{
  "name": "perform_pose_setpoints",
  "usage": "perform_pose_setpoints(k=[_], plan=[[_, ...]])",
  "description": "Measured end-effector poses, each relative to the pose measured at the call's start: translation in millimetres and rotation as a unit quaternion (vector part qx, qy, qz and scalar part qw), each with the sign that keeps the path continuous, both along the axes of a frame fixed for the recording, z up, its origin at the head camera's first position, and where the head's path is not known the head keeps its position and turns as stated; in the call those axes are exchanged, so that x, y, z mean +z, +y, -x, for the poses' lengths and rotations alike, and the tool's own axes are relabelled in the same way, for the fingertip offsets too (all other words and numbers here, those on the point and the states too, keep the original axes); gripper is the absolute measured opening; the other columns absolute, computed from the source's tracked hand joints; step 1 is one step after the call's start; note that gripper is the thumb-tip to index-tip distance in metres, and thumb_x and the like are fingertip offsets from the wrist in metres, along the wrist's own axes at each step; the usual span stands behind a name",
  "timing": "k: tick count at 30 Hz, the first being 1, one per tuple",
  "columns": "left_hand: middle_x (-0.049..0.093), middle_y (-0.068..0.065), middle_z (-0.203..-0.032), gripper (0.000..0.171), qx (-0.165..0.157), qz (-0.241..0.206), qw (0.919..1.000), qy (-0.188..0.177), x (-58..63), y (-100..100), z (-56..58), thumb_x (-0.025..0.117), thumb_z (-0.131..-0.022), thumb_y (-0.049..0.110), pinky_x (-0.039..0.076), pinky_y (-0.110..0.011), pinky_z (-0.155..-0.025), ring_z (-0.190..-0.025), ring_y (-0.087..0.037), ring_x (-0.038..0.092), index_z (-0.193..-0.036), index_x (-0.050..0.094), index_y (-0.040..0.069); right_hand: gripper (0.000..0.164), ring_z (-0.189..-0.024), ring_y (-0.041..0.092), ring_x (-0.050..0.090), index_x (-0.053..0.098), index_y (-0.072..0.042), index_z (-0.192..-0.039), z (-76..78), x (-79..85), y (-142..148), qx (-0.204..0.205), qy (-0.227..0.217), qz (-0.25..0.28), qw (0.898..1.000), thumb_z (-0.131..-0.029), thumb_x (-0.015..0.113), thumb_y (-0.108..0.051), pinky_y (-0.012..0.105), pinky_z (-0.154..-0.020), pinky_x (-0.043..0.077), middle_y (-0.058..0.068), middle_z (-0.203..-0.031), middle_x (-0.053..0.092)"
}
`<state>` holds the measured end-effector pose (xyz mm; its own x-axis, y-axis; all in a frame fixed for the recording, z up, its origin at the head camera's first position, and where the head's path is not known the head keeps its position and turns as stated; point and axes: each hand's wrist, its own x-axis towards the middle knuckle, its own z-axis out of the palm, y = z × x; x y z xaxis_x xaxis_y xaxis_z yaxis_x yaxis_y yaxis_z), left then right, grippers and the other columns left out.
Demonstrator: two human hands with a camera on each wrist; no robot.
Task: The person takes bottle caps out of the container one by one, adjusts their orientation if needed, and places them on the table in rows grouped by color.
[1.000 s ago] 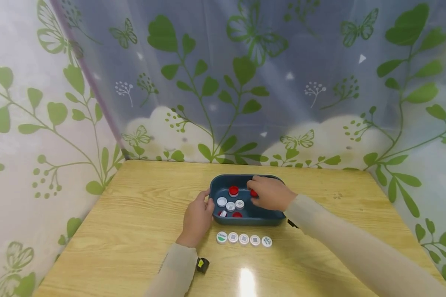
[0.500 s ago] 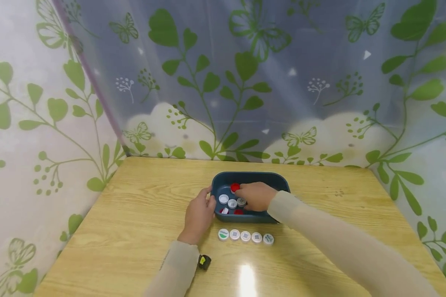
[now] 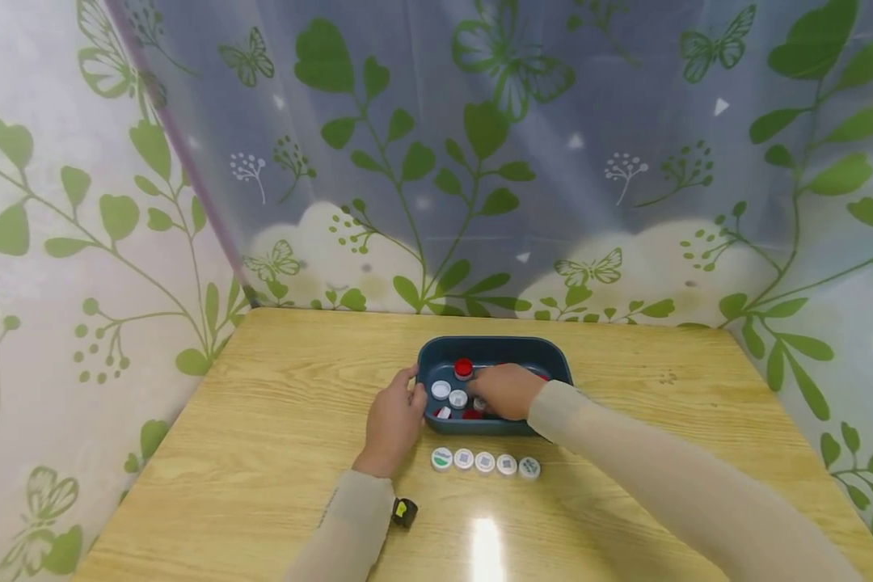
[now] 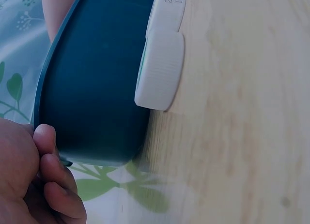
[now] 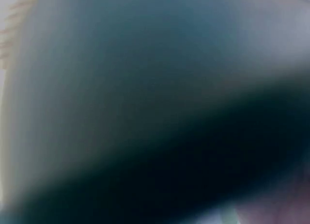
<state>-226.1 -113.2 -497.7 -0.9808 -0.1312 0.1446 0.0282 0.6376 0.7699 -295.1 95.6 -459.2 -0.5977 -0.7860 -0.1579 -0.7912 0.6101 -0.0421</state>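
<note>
Left hand: the left hand (image 3: 394, 420) grips the left end of the blue bin (image 3: 473, 426), its fingers curled against the wall near the rim, as the left wrist view shows.
Right hand: the right hand (image 3: 508, 390) reaches inside the bin, fingers pointing down by a partly hidden cap (image 3: 479, 402); whether it pinches that cap I cannot tell, and the right wrist view is a dark blur.
Bin: stands on the wooden bench (image 3: 262, 436), near the back edge, long side toward the person.
Caps in the bin: a red cap (image 3: 463, 368) by the back wall, two white caps (image 3: 440, 390) left of the right hand, and a small tilted white piece (image 3: 444, 413) in the front left corner, with a red piece (image 3: 472, 414) to its right. More red shows around the right hand.
Row of caps: five white caps (image 3: 485, 461) side by side on the bench, just in front of the bin; the leftmost has green on its top.
Wrist: a black device (image 3: 405, 512) with a yellow mark sits beside the left sleeve (image 3: 355, 509).
Backdrop: hanging cloth (image 3: 415, 162) printed with green leaves and butterflies, behind the bench.
</note>
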Motion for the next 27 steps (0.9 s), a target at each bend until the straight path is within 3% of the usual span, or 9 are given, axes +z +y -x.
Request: perform_pose_setpoints(k=[8, 17, 27], plan=[[0.058, 0.004, -0.062, 0.041, 0.007, 0.013, 0.9999, -0.002, -0.8, 1.0, 1.6, 0.058, -0.105, 0.020, 0.044, -0.028, -0.051, -0.051, -0.010, 0.056, -0.145, 0.058, 0.010, 0.007, -0.086, 0.018, 0.066, 0.075, -0.017, -0.101, 3.4, -6.4, 11.1, 0.012, 0.029, -0.015, 0.999, -0.094, 0.075, -0.018, 0.039, -0.082, 0.056, 0.000, -0.093, 0.070], [0.058, 0.004, -0.061, 0.041, 0.003, 0.005, 1.0000, 0.005, -3.7, -0.1, -0.2, 0.057, -0.106, 0.019, 0.043, -0.028, -0.050, -0.050, -0.011, 0.056, -0.145, 0.058, 0.008, 0.014, -0.085, 0.018, 0.066, 0.074, -0.016, -0.106, -1.7, -7.0, 15.1, 0.009, 0.030, -0.030, 0.999, -0.094, 0.076, -0.020, 0.038, -0.081, 0.057, 0.001, -0.095, 0.070], [0.059, 0.004, -0.062, 0.041, -0.003, -0.003, 1.0000, 0.006, -1.0, 0.5, -1.9, 0.057, -0.106, 0.020, 0.045, -0.030, -0.052, -0.051, -0.010, 0.057, -0.145, 0.058, 0.008, 0.009, -0.080, 0.017, 0.064, 0.072, -0.015, -0.100, -3.3, -4.9, 19.3, 0.021, 0.033, -0.029, 0.999, -0.094, 0.076, -0.020, 0.038, -0.077, 0.057, 0.001, -0.089, 0.068]])
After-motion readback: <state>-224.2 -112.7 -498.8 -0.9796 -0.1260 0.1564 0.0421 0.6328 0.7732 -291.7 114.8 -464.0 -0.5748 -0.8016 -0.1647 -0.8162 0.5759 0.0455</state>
